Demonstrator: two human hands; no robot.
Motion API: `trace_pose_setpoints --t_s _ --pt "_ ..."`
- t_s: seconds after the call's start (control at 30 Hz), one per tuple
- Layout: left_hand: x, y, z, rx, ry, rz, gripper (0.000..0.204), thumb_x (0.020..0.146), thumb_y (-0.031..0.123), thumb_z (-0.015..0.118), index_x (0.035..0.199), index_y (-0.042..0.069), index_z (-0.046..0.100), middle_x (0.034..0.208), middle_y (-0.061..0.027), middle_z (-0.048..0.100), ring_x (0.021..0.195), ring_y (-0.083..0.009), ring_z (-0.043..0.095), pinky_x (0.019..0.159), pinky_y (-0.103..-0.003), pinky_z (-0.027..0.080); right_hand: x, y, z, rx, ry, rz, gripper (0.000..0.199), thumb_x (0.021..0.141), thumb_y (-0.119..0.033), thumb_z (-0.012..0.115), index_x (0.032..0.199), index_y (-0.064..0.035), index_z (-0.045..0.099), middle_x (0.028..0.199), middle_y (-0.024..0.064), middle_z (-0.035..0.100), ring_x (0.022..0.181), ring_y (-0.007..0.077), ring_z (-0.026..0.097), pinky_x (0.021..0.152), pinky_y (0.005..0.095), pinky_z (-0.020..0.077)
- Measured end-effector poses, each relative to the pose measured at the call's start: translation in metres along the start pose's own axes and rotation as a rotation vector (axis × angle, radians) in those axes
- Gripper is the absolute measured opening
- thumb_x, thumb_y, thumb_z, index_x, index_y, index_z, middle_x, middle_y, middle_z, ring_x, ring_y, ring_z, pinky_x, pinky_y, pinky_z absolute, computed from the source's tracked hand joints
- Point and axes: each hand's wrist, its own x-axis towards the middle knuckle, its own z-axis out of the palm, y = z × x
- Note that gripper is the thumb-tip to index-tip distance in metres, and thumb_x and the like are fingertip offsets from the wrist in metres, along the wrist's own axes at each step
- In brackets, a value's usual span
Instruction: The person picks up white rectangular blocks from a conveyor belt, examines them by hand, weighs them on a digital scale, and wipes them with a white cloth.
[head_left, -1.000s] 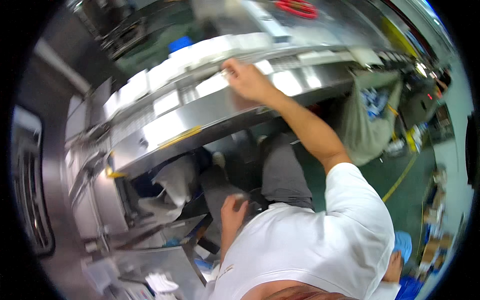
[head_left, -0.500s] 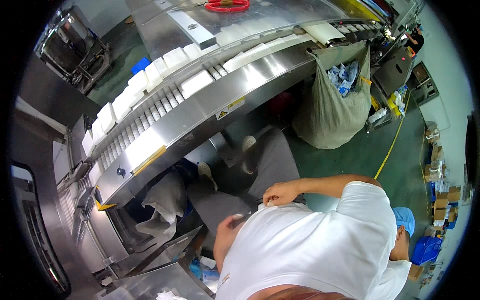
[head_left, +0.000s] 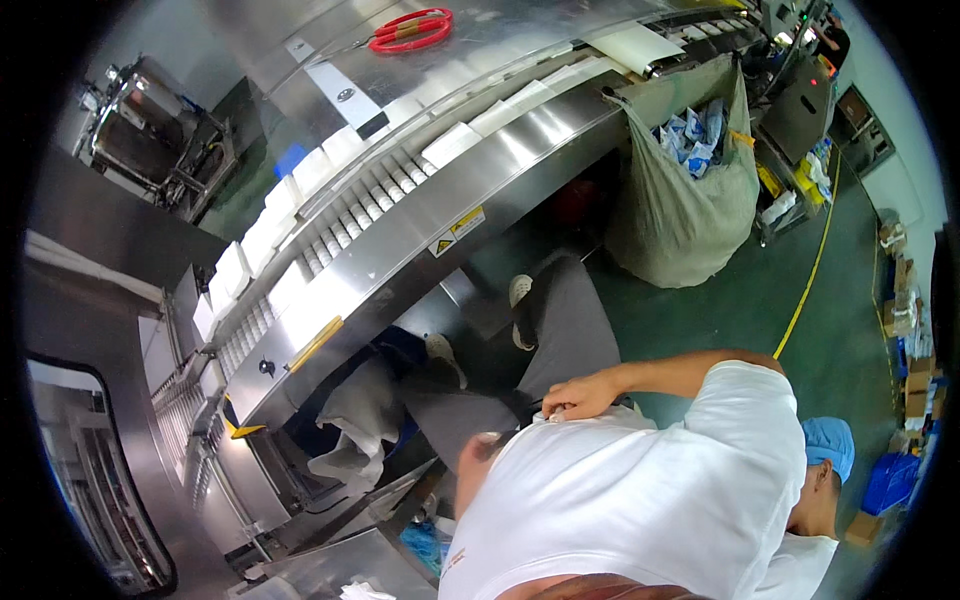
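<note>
My right hand (head_left: pixel 583 394) is at my waist, fingers curled round the hem of my white shirt (head_left: pixel 640 480). My left hand (head_left: pixel 478 462) rests at the other side of my waist. Its fingers are mostly hidden behind the shirt, so its grip does not show. Both hands are over my lap, apart from the curved roller conveyor (head_left: pixel 345 232) ahead. White flat packs (head_left: pixel 452 146) lie on its near lane, and more white packs (head_left: pixel 282 196) stand in a row along its far side.
A large cloth sack (head_left: pixel 690 225) with blue-and-white wrappers hangs at the conveyor's right end. A red coiled cord (head_left: pixel 410 30) lies on the steel table beyond. A person in a blue cap (head_left: pixel 828 446) is at the right. A metal tray (head_left: pixel 340 565) stands at lower left.
The view has shifted slightly. A white pack has travelled down the rollers to the lower left, with others following. My left hand has slipped further behind the shirt; the right hand stays at the hem.
</note>
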Motion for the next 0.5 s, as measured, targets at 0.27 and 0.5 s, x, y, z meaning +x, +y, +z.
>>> trace_pose_setpoints --t_s 0.27,0.5 --pt "0.026 -0.044 -0.014 0.007 -0.084 0.111 0.031 0.092 0.005 0.076 0.120 0.002 0.065 0.112 -0.0074 0.071 0.102 -0.0168 0.067 0.092 -0.033 0.054 0.001 0.010 0.021 0.012 0.141 -0.097 0.042 0.110 -0.038 0.046 0.128 -0.0011 0.057 0.120 0.0215 0.059 0.115 0.0343 0.059 0.098 0.0439 0.0471" --pt "0.037 -0.066 -0.024 -0.065 -0.104 0.111 0.028 0.091 0.004 0.076 0.119 0.002 0.069 0.111 -0.0073 0.073 0.102 -0.0176 0.069 0.092 -0.033 0.055 0.013 0.027 0.033 0.030 0.200 -0.093 0.034 0.109 -0.030 0.048 0.127 -0.0024 0.057 0.123 0.0188 0.060 0.119 0.0334 0.057 0.101 0.0417 0.0462"
